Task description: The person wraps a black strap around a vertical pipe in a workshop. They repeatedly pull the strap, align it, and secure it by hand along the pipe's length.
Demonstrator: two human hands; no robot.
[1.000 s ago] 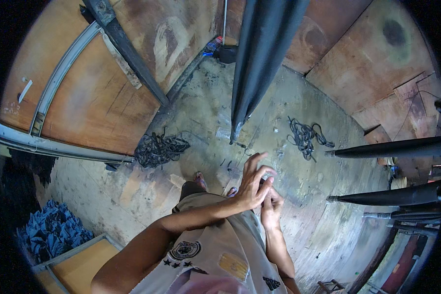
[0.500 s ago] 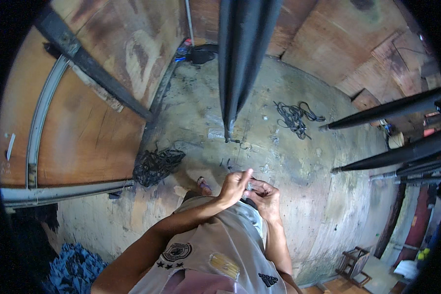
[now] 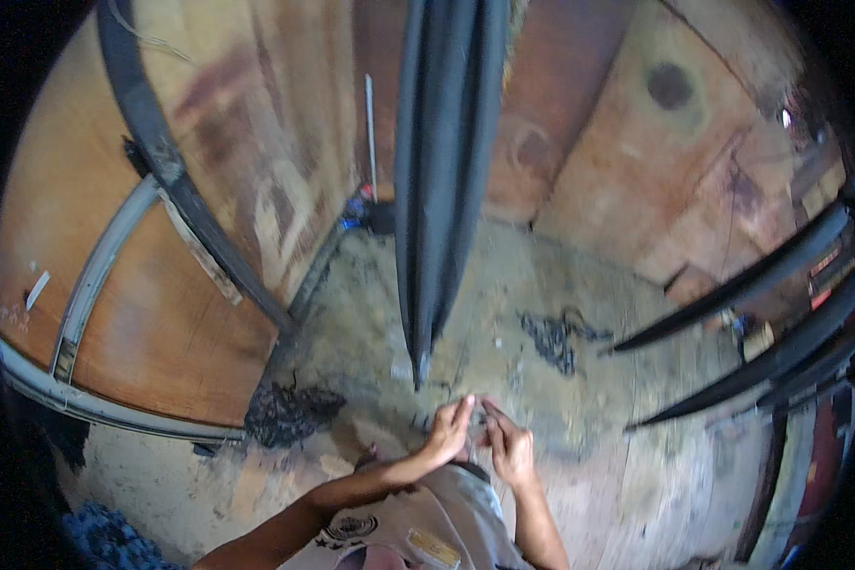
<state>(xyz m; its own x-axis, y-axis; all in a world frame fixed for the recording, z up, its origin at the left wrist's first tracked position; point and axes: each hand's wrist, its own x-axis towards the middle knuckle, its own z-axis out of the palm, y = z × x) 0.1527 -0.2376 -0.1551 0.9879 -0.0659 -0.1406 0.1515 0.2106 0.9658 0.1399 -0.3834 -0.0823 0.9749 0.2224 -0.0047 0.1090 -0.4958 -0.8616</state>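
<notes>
My left hand is in front of my waist, its fingers pressed together and pointing away from me. Close beside it, my right hand is closed, with the index finger reaching toward the left fingertips. Something small may be between the fingers, but blur hides what it is. Just beyond both hands hangs a long dark cloth bundle, narrowing to a point at its lower end. Neither hand touches it.
More dark tapered bundles hang at the right. A heap of black strips and a tangle of black cord lie on the worn floor. Blue cloth lies at lower left. Wooden panels stand along the left.
The view has tilted up, so the floor, hanging bundle and hands sit lower in the picture. My hands have drawn slightly apart.
</notes>
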